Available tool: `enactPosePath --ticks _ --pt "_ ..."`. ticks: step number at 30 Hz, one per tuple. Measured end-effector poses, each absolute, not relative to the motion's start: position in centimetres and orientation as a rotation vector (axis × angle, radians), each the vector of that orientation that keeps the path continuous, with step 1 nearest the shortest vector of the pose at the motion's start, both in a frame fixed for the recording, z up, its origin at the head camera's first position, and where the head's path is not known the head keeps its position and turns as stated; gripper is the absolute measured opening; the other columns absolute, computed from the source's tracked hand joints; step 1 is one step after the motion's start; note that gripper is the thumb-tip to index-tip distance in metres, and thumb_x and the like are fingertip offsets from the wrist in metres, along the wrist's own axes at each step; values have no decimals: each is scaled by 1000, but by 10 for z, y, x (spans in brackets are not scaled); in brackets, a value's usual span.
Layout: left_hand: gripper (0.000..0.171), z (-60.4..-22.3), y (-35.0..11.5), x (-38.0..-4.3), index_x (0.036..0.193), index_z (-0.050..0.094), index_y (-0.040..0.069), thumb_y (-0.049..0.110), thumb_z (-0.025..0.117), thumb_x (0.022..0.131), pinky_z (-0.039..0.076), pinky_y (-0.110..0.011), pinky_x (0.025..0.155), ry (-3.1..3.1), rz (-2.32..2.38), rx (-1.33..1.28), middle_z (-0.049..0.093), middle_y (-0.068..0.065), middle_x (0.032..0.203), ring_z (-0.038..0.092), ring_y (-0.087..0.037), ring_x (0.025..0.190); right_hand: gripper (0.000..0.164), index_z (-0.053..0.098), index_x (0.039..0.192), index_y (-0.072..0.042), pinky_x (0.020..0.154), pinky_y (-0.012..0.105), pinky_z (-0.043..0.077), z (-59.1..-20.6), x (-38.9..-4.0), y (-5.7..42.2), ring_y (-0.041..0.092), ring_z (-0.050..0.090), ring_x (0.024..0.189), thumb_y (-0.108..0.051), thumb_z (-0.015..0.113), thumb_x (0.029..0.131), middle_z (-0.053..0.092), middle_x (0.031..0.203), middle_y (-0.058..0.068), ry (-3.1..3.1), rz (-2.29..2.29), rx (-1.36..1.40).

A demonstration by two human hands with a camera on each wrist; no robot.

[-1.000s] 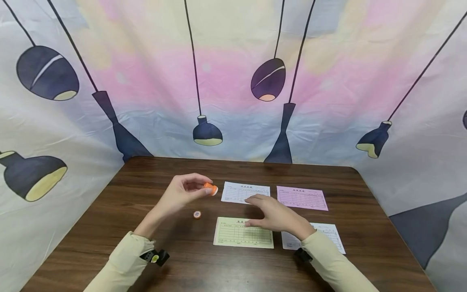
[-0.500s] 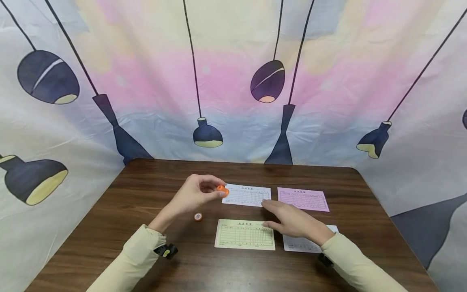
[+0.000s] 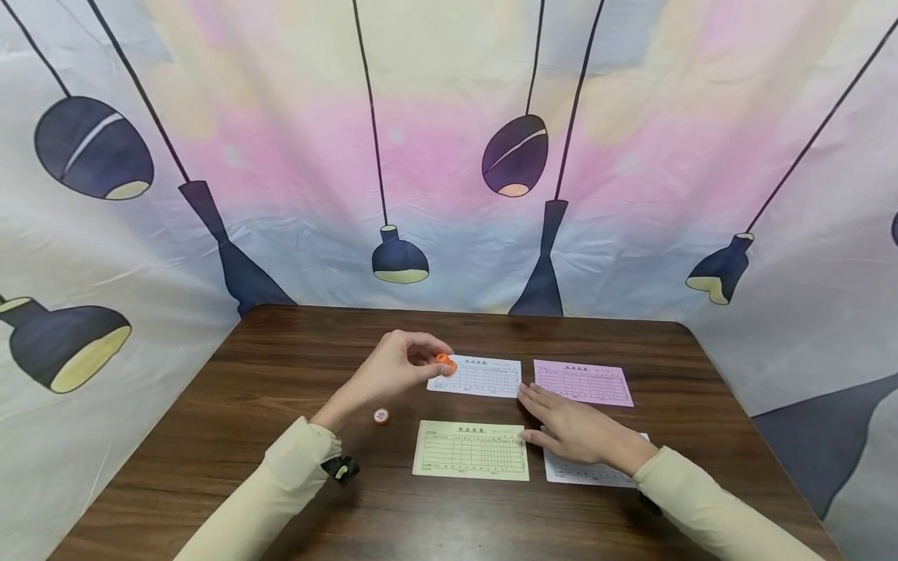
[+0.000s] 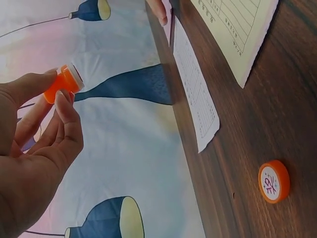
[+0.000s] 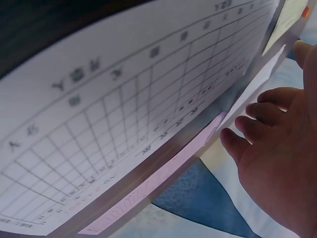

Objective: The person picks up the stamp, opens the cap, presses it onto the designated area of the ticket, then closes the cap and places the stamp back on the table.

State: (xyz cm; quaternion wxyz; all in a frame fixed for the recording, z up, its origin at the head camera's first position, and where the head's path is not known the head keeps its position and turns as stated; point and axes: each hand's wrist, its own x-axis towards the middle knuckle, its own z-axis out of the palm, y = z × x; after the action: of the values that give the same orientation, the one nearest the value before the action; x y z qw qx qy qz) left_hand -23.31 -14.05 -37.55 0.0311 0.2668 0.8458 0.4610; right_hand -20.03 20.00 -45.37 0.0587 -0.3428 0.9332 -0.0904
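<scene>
Shifted the left hand (image 3: 393, 370) slightly rightward since half a second ago, bringing the orange stamp (image 4: 64, 83) further across the left part of the bluish sheet (image 3: 484, 379) near the centre of the head view; drew the right hand (image 3: 581, 427) a little rightward too, and left the orange cap (image 3: 381, 416) in place. Pinched the stamp between thumb and fingertips of the left hand, with fingers curled, taking hold of the orange body only, seemingly to leave the white-banded end (image 4: 76, 78) free. Turned that end toward the side of the wooden table (image 3: 281, 366), apart from any paper in the left wrist view. Held the right hand palm down, right of centre, with fingers nearly straight and nothing in grip; placed fingertips beside the bluish sheet's lower right corner and thumb by the right edge of the yellow-green sheet (image 3: 470, 452), perhaps for steadying, but could not tell touching from hovering. Had the cap label-up, left of the yellow-green sheet, likely to stay clear of the papers. Had the pink sheet (image 3: 582, 382) upper right and the white sheet (image 3: 592, 473) lower right, partly covered by the right hand, all without overlap, probably to show each printed grid.
</scene>
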Motion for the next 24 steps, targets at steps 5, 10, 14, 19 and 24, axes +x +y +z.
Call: enactPosePath --ticks 5,10,14,19,24 --pt "18 -378 -136 -239 114 79 21 21 79 96 58 -29 72 2594 1424 817 80 4 95 74 -15 82 72 37 161 -3 123 54 39 -455 -203 199 36 36 158 -52 46 110 35 170 17 2829 -265 -1064" --pt "19 -383 -130 -246 115 78 19 22 79 96 59 -30 77 2606 1387 854 80 3 98 73 -13 85 71 38 161 -2 123 54 39 -456 -206 200 36 36 158 -52 46 110 36 170 17 2836 -228 -1077" --pt "18 -387 -124 -252 114 79 19 20 78 96 59 -30 76 2625 1334 873 80 4 98 72 -11 86 77 37 161 -2 124 55 37 -456 -212 203 37 36 158 -57 46 109 34 171 17 2836 -230 -1042" --pt "16 -391 -115 -258 111 80 17 17 78 96 58 -28 74 2640 1306 884 79 2 98 72 -9 86 92 32 164 -3 126 58 33 -452 -233 206 40 32 159 -70 48 102 29 172 19 2826 -282 -963" --pt "18 -396 -104 -261 113 79 14 15 78 95 58 -26 75 2653 1255 895 80 0 101 71 -9 86 100 23 167 -8 129 58 27 -452 -253 208 37 24 162 -77 47 98 23 175 18 2800 -313 -863"
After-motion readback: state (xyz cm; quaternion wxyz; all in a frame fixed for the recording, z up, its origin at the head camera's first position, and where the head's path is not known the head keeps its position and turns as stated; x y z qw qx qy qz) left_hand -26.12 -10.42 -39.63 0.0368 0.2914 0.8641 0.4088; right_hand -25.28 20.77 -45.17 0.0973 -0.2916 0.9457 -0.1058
